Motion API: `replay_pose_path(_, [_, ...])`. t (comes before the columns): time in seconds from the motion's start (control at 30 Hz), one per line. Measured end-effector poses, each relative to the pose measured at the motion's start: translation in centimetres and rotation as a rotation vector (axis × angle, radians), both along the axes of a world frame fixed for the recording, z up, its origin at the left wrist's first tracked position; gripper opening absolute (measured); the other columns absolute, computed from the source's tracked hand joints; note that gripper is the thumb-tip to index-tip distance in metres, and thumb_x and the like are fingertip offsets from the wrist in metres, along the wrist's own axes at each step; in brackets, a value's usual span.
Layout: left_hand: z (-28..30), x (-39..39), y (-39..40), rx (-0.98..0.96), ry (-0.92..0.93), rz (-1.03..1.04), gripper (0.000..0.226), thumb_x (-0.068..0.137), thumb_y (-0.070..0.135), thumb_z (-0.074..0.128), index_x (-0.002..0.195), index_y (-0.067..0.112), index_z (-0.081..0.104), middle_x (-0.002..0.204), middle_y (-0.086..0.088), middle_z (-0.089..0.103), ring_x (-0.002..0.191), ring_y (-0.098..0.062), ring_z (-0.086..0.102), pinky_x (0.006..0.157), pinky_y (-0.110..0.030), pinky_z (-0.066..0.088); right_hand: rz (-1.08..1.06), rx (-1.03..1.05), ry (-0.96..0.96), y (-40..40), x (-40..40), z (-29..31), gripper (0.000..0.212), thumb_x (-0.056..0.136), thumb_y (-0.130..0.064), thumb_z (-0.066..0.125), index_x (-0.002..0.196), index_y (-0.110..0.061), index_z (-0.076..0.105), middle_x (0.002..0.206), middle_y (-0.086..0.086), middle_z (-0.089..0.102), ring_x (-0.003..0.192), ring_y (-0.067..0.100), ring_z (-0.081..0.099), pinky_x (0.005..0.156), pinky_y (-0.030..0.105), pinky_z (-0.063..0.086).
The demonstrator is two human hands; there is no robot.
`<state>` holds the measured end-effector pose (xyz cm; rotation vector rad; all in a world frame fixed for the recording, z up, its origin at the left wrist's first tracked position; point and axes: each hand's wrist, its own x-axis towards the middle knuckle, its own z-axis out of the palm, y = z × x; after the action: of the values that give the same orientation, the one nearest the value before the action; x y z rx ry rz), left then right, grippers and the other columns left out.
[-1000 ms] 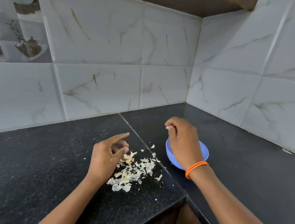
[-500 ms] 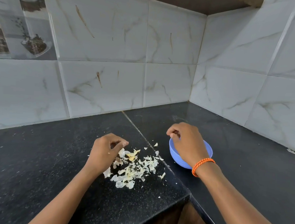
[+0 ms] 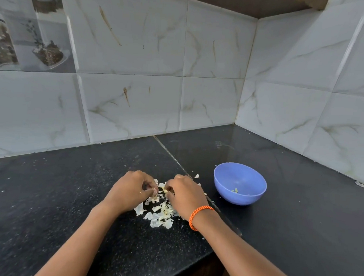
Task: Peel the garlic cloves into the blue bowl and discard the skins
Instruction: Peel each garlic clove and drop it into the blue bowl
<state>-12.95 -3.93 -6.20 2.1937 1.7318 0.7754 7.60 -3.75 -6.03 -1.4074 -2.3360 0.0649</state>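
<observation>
Pale garlic clove [image 3: 165,190] pinched between left hand [image 3: 130,191], right hand [image 3: 185,195]

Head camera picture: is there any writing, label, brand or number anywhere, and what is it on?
None can be read.
The blue bowl is plain.
The wall tiles carry only veining and stains.
The picture tile at upper left shows an image, no letters.
The orange wristband has no print.

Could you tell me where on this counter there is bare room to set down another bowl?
The counter is bare right of and behind the blue bowl, up to the tiled walls. The slab left of the left hand is bare apart from specks. It is crowded in the middle, where both hands, the right hand included, work over the skins.
</observation>
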Motion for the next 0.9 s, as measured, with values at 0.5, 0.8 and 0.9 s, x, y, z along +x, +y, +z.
replay_pose_path(0.5, [0.4,5.5,-2.3,0.074,-0.557,-0.168,0.006,0.094,0.029,0.084,0.099,0.031,0.085,0.094,0.011,0.082,0.093,-0.015,0.076,0.088,-0.035,0.059,0.161,-0.152,0.908,-0.6,4.7,-0.9,0.006,0.1,-0.013,0.072,0.102,-0.016,0.076,0.089,-0.002,0.08,0.084,0.018,0.078,0.072,0.034,0.066])
replay_pose_path(0.8, [0.5,6.1,-2.6,-0.037,-0.892,-0.126,0.017,0.088,0.026,0.087,0.091,0.009,0.085,0.083,-0.009,0.08,0.072,-0.015,0.067,0.069,-0.022,0.054,0.263,-0.241,1.107,-0.9,4.1,-1.2,0.008,0.099,-0.008,0.074,0.106,-0.009,0.076,0.092,0.009,0.079,0.08,0.029,0.077,0.075,0.04,0.066])
replay_pose_path(0.9, [0.5,6.2,-2.7,-0.075,-0.954,-0.114,0.018,0.088,0.019,0.086,0.089,0.001,0.083,0.073,-0.008,0.075,0.06,-0.008,0.061,0.055,-0.015,0.045,0.26,-0.289,1.155,-1.0,4.1,-1.2,0.009,0.097,-0.005,0.074,0.105,-0.007,0.077,0.093,0.012,0.079,0.08,0.031,0.078,0.075,0.037,0.065])
